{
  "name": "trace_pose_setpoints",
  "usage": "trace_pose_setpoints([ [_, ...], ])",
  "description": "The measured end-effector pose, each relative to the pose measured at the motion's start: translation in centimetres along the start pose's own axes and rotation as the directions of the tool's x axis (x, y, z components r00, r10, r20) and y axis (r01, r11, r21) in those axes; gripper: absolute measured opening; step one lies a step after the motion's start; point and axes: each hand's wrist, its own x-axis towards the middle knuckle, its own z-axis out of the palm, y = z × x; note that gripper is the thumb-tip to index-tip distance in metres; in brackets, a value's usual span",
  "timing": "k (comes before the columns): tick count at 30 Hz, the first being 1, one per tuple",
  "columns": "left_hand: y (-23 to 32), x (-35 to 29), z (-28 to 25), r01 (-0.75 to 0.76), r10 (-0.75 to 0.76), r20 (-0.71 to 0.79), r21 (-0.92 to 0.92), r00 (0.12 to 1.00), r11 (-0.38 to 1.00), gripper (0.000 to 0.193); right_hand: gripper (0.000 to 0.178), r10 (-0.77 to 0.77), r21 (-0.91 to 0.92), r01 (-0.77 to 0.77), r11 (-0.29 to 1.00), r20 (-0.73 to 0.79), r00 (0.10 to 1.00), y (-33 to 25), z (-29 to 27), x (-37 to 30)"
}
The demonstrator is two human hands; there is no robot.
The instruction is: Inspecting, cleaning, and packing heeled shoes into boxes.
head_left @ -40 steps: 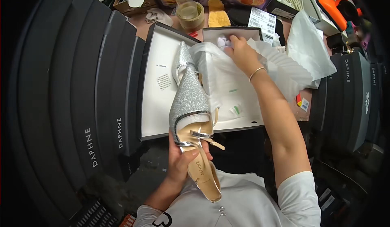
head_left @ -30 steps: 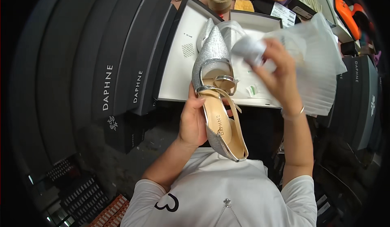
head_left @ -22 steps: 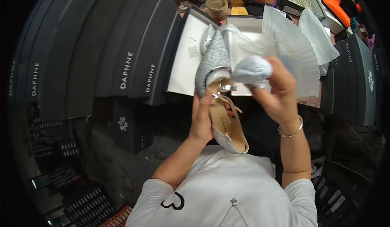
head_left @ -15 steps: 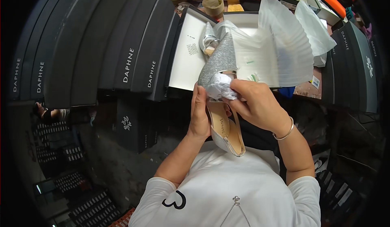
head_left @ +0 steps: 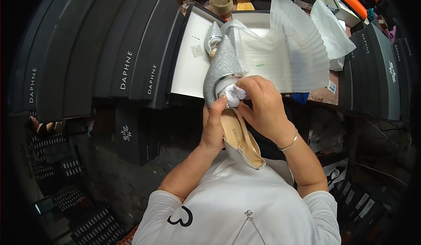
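Left hand: we see our left hand (head_left: 213,124) come up from the lower edge on a bent forearm, fingers curled round the side of the silver glitter shoe (head_left: 228,100), thumb tip lying up by the shoe's opening. It is closed on the shoe.
Right hand: our right hand (head_left: 263,107) arches over the shoe from the right, wrist cocked, fingers bunched on a wad of white tissue paper (head_left: 234,95) at the mouth of the toe. It is pinched on the wad.
Bracelet: a thin bangle (head_left: 290,142) sits on the right wrist.
Shoe: held in the air in front of our chest, pointed toe away from us over the near edge of the box, beige insole facing up, heel end toward our white shirt (head_left: 237,210).
Box: an open white shoe box (head_left: 193,65) lies beyond the hands on the work surface, with a second silver shoe (head_left: 213,36) inside at its left.
Wrapping: sheets of pleated white wrapping paper (head_left: 298,47) stand up from the box's right part.
Surroundings: rows of dark shoe boxes (head_left: 109,47) are stacked to our left, and more to the right.
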Motion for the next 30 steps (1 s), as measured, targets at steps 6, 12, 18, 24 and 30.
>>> trace_pose_setpoints([
  [6,0.0,-0.1,-1.2,0.067,-0.104,0.156,0.224,0.982,0.972,0.047,0.016,-0.165,-0.262,0.185,0.947,0.097,0.982,0.9,-0.6,0.5],
  [12,-0.3,-0.3,0.9,0.059,-0.063,0.032,0.112,0.997,0.992,0.051,0.017,-0.235,-0.311,0.195,0.93,-0.099,0.967,1.0,1.6,0.6],
  [18,-0.8,-0.2,-1.9,0.124,-0.15,0.139,0.179,0.979,0.976,0.054,0.04,0.121,0.028,-0.127,0.992,0.16,0.98,0.7,-0.6,1.4],
  [24,-1.4,-0.9,-1.2,0.19,-0.194,0.158,0.037,0.968,0.981,0.063,0.077,0.199,0.285,-0.215,0.934,0.083,0.976,1.8,0.4,1.6],
  [30,-1.1,0.0,-0.5,0.208,-0.204,0.098,-0.028,0.974,0.978,0.067,0.075,0.221,0.259,-0.275,0.926,0.216,0.951,3.8,1.2,2.9],
])
